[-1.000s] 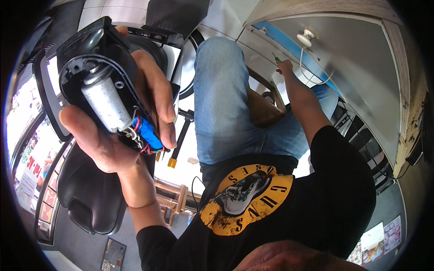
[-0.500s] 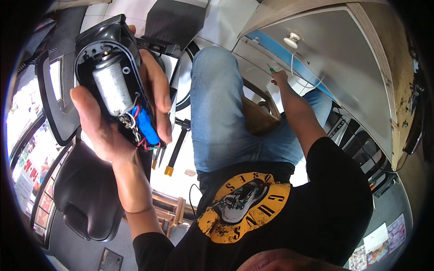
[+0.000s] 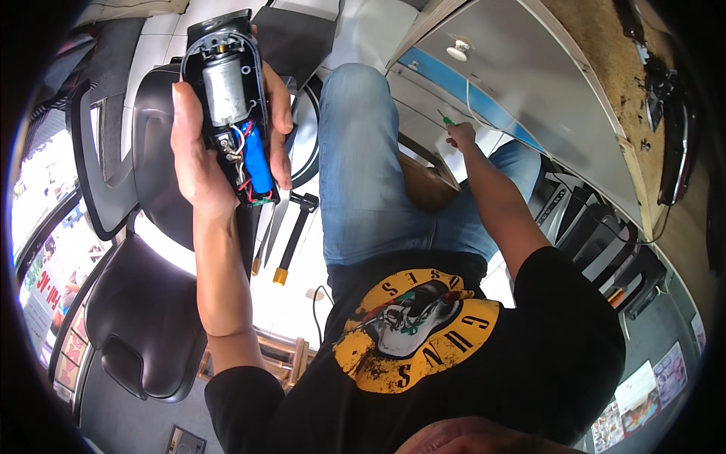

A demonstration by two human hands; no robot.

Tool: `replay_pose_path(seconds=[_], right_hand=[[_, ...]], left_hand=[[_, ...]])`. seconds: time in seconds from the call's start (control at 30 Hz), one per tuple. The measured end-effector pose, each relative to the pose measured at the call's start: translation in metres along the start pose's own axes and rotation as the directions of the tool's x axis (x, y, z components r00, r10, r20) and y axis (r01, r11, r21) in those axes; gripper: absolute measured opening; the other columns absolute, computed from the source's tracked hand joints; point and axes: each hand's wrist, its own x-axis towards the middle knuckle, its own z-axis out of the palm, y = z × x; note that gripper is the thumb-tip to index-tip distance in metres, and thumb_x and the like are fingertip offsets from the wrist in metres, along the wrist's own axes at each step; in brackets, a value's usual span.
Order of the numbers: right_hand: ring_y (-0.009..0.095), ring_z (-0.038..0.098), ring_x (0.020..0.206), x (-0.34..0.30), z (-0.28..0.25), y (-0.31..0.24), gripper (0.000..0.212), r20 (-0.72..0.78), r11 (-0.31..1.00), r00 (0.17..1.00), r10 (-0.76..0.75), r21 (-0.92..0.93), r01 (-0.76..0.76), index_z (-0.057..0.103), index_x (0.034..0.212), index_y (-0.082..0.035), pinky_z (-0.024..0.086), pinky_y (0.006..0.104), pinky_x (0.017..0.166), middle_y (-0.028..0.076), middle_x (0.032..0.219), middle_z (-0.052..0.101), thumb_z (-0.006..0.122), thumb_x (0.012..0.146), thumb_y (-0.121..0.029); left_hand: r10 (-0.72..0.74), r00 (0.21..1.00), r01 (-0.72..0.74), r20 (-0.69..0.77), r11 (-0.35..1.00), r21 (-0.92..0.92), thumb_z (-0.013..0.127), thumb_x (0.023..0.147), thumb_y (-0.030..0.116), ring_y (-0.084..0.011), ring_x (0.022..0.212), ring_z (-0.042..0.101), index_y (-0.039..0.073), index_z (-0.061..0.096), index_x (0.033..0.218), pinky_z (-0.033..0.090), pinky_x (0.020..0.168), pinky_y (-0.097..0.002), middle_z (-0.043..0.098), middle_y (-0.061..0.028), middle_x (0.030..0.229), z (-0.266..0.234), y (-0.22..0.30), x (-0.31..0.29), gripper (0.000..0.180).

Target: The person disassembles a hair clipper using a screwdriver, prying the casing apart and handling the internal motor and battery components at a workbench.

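My left hand (image 3: 198, 163) is wrapped around an opened hair clipper (image 3: 264, 113), held upright at the upper left. Inside its black casing sit a silver motor (image 3: 224, 87) and, below that, a blue battery (image 3: 258, 163) with red and white wires. A small green board shows at the lower end. Further right, by the cabinet, my right hand (image 3: 461, 136) is closed on a small screwdriver (image 3: 448, 120) with a green handle. Its thin shaft points up and left, well apart from the clipper.
A grey cabinet door (image 3: 544, 91) with a white knob (image 3: 458, 50) stands at the right. On the wooden top (image 3: 605, 45) lie a shiny black casing part (image 3: 677, 151) and small dark pieces. A black padded chair (image 3: 144, 325) is at the left, with a wooden stool (image 3: 427, 185) between my legs.
My left hand has shifted right and slightly away with the clipper, which now stands more upright. My right hand, still on the screwdriver, has hardly moved. The whole view has shifted a little.
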Motion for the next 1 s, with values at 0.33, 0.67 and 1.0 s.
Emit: replay_pose_path(seconds=[0.33, 0.67, 1.0], right_hand=[[0.018, 0.075, 0.061, -0.054, -0.030, -0.002, 0.034, -0.039, 0.992, 0.993, -0.113, 0.058, 0.115, 0.073, 0.093, 0.001, 0.056, 0.0295, 0.048, 0.010, 0.078, 0.075, 0.076, 0.094, -0.034], [0.017, 0.073, 0.062, -0.111, -0.055, -0.019, 0.036, -0.064, 0.970, 0.968, -0.243, -0.015, 0.242, 0.069, 0.099, 0.001, 0.053, 0.0277, 0.047, 0.009, 0.084, 0.076, 0.078, 0.091, -0.033], [0.017, 0.072, 0.061, -0.132, -0.079, -0.032, 0.041, -0.063, 0.900, 0.898, -0.436, -0.038, 0.434, 0.069, 0.098, 0.006, 0.055, 0.0291, 0.054, 0.011, 0.084, 0.075, 0.077, 0.092, -0.034]], left_hand=[[-0.032, 0.999, 0.032, -0.024, 0.999, -0.014, 0.024, 0.112, 0.052, -0.0173, 0.040, 0.055, -0.005, 0.045, 0.122, 0.048, 0.040, -0.0252, 0.062, -0.0203, 0.081, 0.000, 0.009, -0.010, 0.062], [-0.024, 0.999, 0.023, 0.036, 0.999, 0.028, 0.028, 0.112, 0.048, -0.0183, 0.043, 0.058, 0.002, 0.040, 0.122, 0.052, 0.039, -0.0278, 0.060, -0.0203, 0.083, -0.008, 0.007, -0.007, 0.048], [-0.018, 0.998, 0.013, 0.059, 0.997, 0.070, 0.030, 0.111, 0.049, -0.0202, 0.043, 0.057, 0.003, 0.039, 0.126, 0.054, 0.039, -0.0294, 0.060, -0.0200, 0.084, -0.006, 0.003, -0.004, 0.050]])
